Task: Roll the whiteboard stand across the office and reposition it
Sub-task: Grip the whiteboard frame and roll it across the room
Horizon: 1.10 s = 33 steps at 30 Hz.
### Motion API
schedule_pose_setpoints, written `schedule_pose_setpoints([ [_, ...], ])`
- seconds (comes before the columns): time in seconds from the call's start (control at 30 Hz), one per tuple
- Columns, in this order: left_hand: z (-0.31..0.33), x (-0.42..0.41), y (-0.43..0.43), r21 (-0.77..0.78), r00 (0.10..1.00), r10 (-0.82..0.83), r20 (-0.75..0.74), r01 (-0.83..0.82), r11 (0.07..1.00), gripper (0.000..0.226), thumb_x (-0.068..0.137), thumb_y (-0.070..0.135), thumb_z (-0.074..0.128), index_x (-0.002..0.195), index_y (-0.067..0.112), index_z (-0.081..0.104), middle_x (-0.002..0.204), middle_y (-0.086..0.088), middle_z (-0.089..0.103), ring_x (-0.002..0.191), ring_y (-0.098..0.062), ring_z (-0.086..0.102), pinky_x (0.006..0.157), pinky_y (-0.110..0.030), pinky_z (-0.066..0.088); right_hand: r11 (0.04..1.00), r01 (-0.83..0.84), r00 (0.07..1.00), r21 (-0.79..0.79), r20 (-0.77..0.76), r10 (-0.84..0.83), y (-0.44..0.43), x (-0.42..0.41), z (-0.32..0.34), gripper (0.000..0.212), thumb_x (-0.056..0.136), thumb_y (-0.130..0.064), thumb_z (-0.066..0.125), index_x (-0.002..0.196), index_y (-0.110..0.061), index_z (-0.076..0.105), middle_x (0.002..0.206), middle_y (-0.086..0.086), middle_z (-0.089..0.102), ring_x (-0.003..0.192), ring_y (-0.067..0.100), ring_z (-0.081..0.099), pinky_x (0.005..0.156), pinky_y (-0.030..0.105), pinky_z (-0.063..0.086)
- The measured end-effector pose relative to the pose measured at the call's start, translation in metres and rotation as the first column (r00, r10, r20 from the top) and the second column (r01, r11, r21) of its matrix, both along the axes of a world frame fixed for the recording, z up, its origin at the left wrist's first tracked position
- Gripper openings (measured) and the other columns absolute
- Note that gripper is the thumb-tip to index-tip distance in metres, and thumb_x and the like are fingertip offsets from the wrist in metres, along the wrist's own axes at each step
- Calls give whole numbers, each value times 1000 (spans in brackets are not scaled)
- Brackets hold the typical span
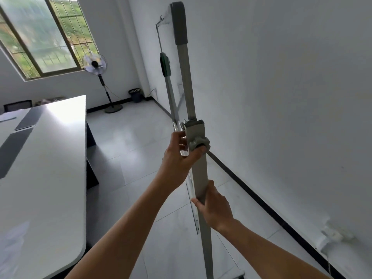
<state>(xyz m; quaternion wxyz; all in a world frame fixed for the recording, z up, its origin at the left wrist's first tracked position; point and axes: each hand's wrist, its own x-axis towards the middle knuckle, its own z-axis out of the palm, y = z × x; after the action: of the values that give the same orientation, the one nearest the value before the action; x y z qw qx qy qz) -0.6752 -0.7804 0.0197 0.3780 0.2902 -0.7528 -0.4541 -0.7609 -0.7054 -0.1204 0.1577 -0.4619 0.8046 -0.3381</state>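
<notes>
The whiteboard stand [186, 81] is seen edge-on, a tall grey metal post with a dark cap on top, close to the white wall on the right. The board itself shows only as a thin edge behind the post. My left hand [181, 156] grips the post at its grey clamp knob [199, 144], about mid-height. Lower down, my right hand [214, 206] is wrapped around the same post. A green-handled tool [165, 66] hangs from a hook on the far side of the stand. The stand's wheels are out of view.
A long white table [50, 158] runs along the left, leaving a tiled floor aisle [136, 141] between it and the stand. A pedestal fan [94, 64] and a dark bin [135, 95] stand at the far wall below a window. A wall socket [332, 234] is low on the right.
</notes>
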Motion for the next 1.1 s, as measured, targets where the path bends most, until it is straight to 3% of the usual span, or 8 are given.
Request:
schedule_pose_setpoints([
  [0.23, -8, -70, -100, -15, 997, 13, -75, -15, 1000, 37, 83, 26, 70, 113, 21, 49, 99, 6, 61, 95, -13, 59, 65, -15, 53, 1000, -14, 1000, -10, 1, 14, -102, -66, -2, 61, 84, -46, 64, 130, -19, 35, 122, 3, 63, 103, 24, 69, 91, 32, 56],
  [0.43, -2, -122, -191, -18, 998, 41, -54, -42, 999, 40, 82, 29, 71, 114, 20, 49, 107, -4, 63, 98, -16, 59, 64, -19, 53, 999, -29, 999, 44, 26, 28, -195, -116, 10, 59, 86, -44, 63, 129, -18, 33, 125, 4, 62, 105, 24, 68, 90, 31, 56],
  [0.73, -5, -193, -330, -8, 990, 119, -74, -120, 993, 43, 83, 28, 70, 119, 16, 50, 107, -4, 63, 97, -14, 58, 64, -9, 50, 996, -68, 998, 56, 8, 67, -342, -192, 5, 58, 84, -46, 64, 124, -17, 35, 120, 6, 64, 101, 27, 68, 90, 34, 57],
  [1.1, -5, -282, -515, 30, 959, 267, -94, -265, 964, 41, 84, 24, 69, 122, 15, 54, 113, 2, 63, 104, -12, 60, 69, -9, 51, 979, -184, 976, 86, -103, 192, -549, -286, 3, 58, 83, -52, 63, 120, -14, 39, 114, 4, 69, 94, 24, 72, 86, 30, 58],
])
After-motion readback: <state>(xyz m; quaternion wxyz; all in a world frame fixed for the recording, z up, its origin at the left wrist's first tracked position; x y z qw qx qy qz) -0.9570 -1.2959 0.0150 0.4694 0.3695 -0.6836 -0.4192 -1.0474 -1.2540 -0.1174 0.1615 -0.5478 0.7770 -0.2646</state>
